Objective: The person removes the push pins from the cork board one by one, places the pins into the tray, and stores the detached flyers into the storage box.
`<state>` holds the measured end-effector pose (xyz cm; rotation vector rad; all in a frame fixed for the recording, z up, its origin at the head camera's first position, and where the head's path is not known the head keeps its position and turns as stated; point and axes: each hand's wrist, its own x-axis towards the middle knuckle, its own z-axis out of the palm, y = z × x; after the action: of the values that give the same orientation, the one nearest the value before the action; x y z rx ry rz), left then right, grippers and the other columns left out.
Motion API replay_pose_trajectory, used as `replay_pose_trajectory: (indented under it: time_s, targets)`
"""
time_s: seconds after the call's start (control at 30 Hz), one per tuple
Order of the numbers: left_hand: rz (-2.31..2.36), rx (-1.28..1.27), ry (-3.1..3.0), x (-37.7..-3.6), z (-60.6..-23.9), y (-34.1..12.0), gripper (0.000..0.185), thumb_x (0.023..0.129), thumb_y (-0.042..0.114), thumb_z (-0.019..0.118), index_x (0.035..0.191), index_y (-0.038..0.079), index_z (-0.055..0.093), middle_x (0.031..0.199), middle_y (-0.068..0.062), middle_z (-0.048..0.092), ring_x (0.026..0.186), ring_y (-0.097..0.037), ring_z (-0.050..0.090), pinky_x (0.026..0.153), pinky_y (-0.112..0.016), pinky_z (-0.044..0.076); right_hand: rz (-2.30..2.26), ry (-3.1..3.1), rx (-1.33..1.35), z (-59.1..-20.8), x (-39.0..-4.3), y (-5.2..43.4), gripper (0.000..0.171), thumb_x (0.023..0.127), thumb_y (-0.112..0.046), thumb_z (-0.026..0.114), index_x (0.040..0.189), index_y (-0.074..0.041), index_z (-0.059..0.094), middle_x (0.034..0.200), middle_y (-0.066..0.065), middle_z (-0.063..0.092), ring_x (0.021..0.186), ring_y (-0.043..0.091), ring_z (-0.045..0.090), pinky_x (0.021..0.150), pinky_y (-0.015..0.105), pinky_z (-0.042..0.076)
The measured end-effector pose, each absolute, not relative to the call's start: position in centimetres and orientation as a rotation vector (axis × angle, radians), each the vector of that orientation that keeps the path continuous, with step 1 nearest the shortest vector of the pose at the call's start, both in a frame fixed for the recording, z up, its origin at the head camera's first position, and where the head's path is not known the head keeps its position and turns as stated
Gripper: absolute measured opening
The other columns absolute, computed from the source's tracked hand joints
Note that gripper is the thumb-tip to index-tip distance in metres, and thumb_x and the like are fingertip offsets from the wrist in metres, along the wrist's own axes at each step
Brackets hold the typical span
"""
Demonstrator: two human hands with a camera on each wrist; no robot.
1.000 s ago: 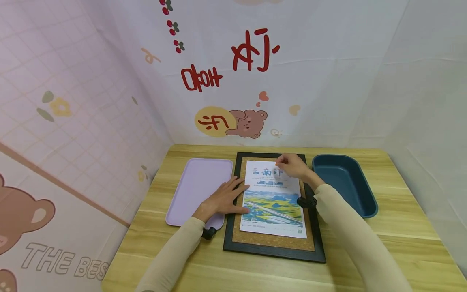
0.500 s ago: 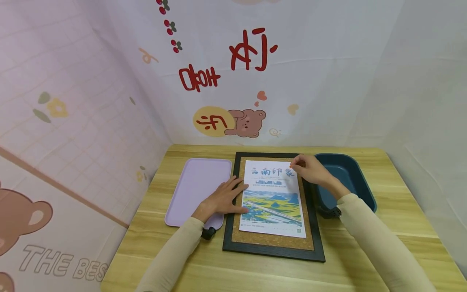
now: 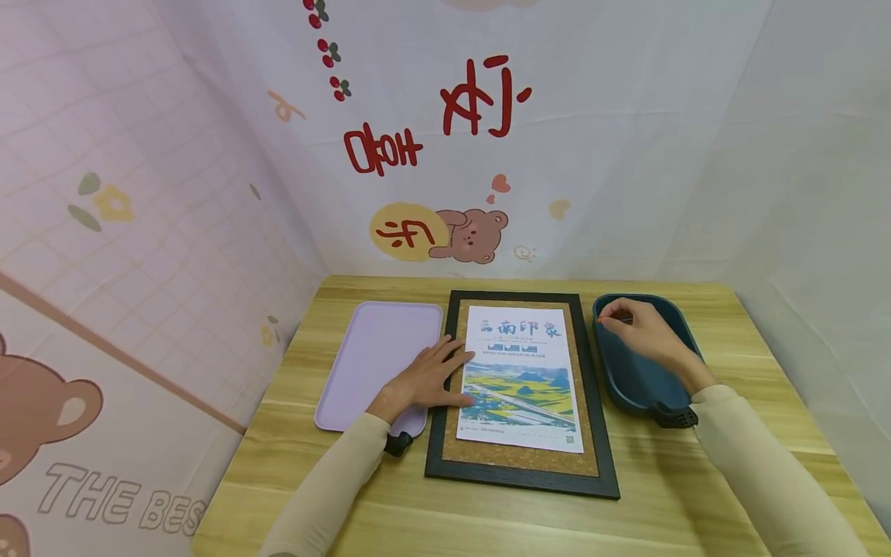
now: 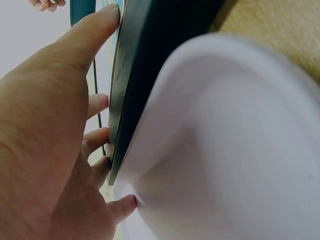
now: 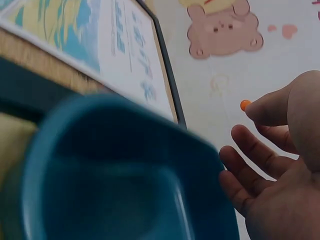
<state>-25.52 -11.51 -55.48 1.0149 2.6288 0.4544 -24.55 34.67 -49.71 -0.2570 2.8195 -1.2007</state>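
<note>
1. Table (image 3: 731, 456): light wood, visible grain, smooth matt finish.
2. Board (image 3: 518, 456): rough cork inside a black matt frame (image 3: 522, 486).
3. Poster (image 3: 520, 377): smooth printed paper.
4. Lilac tray (image 3: 376, 356) and blue bin (image 3: 629, 379): smooth plastic.

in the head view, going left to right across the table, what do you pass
lilac tray → left hand resting flat across the tray edge and the frame → black-framed cork board with the poster on it → dark blue bin, with the right hand over it pinching a small orange pin
</note>
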Motion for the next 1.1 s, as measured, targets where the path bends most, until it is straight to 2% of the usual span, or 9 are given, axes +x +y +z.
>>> replay_pose_trajectory:
  time_s: [0.23, 0.3, 0.37, 0.67, 1.1]
  targets:
    - [0.441, 1.024, 2.631, -25.6, -55.7, -11.7, 0.097, 0.103, 0.067, 0.076, 0.179, 0.022, 0.036, 0.19, -0.014, 0.022, 0.179, -0.045, 0.012, 0.137, -0.076, 0.025, -1.16, 2.854, -0.234, -50.5, -24.9, 37.3, 0.031, 0.12, -0.031, 0.059, 0.132, -0.005, 0.071, 0.132, 0.02, 0.074, 0.106, 0.009, 0.066, 0.083, 0.026, 0.054]
    - [0.439, 1.027, 2.632, -25.7, -55.8, -11.7, 0.098, 0.103, 0.068, 0.075, 0.179, 0.022, 0.035, 0.19, -0.014, 0.022, 0.179, -0.045, 0.012, 0.137, -0.076, 0.025, -1.148, 2.856, -0.223, -50.8, -25.2, 37.9, 0.031, 0.12, -0.03, 0.06, 0.132, -0.004, 0.071, 0.131, 0.021, 0.075, 0.102, 0.007, 0.064, 0.081, 0.026, 0.053]
    - [0.437, 1.026, 2.633, -25.7, -55.8, -11.7, 0.098, 0.103, 0.068, 0.075, 0.18, 0.023, 0.035, 0.19, -0.014, 0.021, 0.179, -0.044, 0.011, 0.138, -0.075, 0.025, -1.137, 2.854, -0.212, -51.1, -25.5, 38.4, 0.032, 0.12, -0.03, 0.06, 0.131, -0.003, 0.071, 0.131, 0.022, 0.075, 0.101, 0.008, 0.064, 0.081, 0.025, 0.053]
    - [0.439, 1.007, 2.637, -25.6, -55.9, -11.7, 0.098, 0.103, 0.067, 0.076, 0.18, 0.023, 0.034, 0.191, -0.011, 0.02, 0.18, -0.042, 0.009, 0.139, -0.074, 0.023, -1.064, 2.835, -0.17, -52.4, -26.6, 39.9, 0.033, 0.119, -0.028, 0.061, 0.13, 0.001, 0.07, 0.129, 0.025, 0.074, 0.107, 0.028, 0.069, 0.081, 0.027, 0.054]
    - [0.438, 1.004, 2.637, -25.7, -56.0, -11.5, 0.097, 0.103, 0.067, 0.075, 0.18, 0.024, 0.035, 0.191, -0.01, 0.02, 0.179, -0.042, 0.01, 0.138, -0.075, 0.024, -1.016, 2.853, -0.12, -54.4, -28.2, 40.9, 0.03, 0.117, -0.024, 0.064, 0.124, 0.004, 0.073, 0.121, 0.026, 0.075, 0.101, 0.025, 0.069, 0.082, 0.032, 0.054]
